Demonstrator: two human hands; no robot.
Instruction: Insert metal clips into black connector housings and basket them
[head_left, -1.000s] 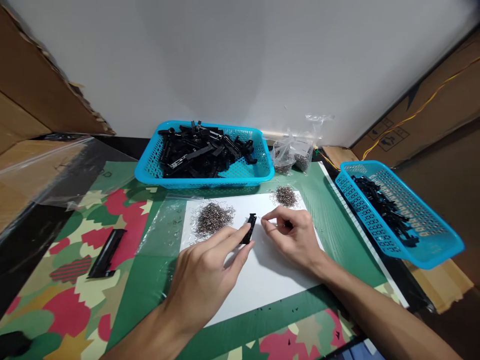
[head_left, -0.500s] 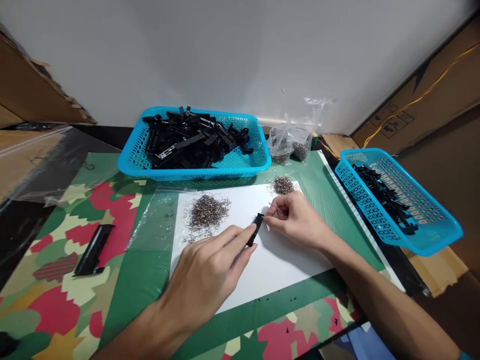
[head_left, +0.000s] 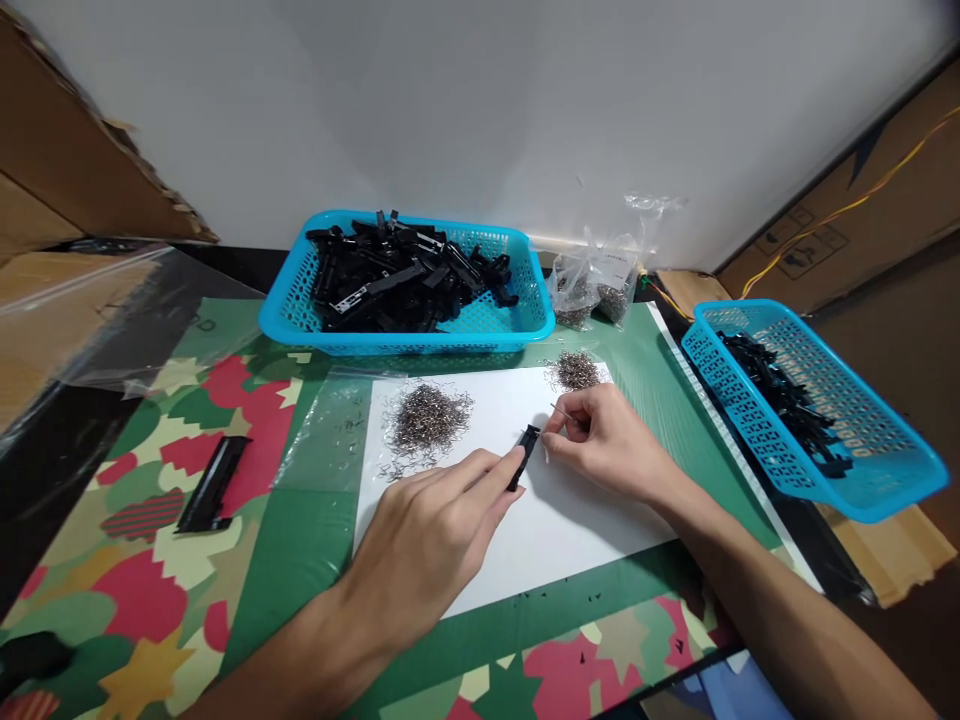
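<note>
My left hand (head_left: 442,525) grips a small, narrow black plastic part (head_left: 530,440) over the white sheet (head_left: 555,530), its fingers covering the lower end. Just right of that part's upper end is my right hand (head_left: 600,435), with thumb and forefinger pinched. A thin metal pin (head_left: 561,412) sticks out from its fingers; the rest of the pin is hidden. Left of the hands lies a large pile of small bent metal wire pieces (head_left: 429,418). A smaller wire pile (head_left: 576,370) sits behind my right hand.
A blue basket (head_left: 405,343) of black plastic parts stands at the back. Another blue basket (head_left: 877,495) with smaller black parts is at the right. Clear bags (head_left: 611,285) of metal pieces lean by the wall. A longer black part (head_left: 214,485) lies on the patterned mat at left.
The view has shifted slightly, so everything on the table appears a little further right. Both hands keep nearly the same pose around the black part.
</note>
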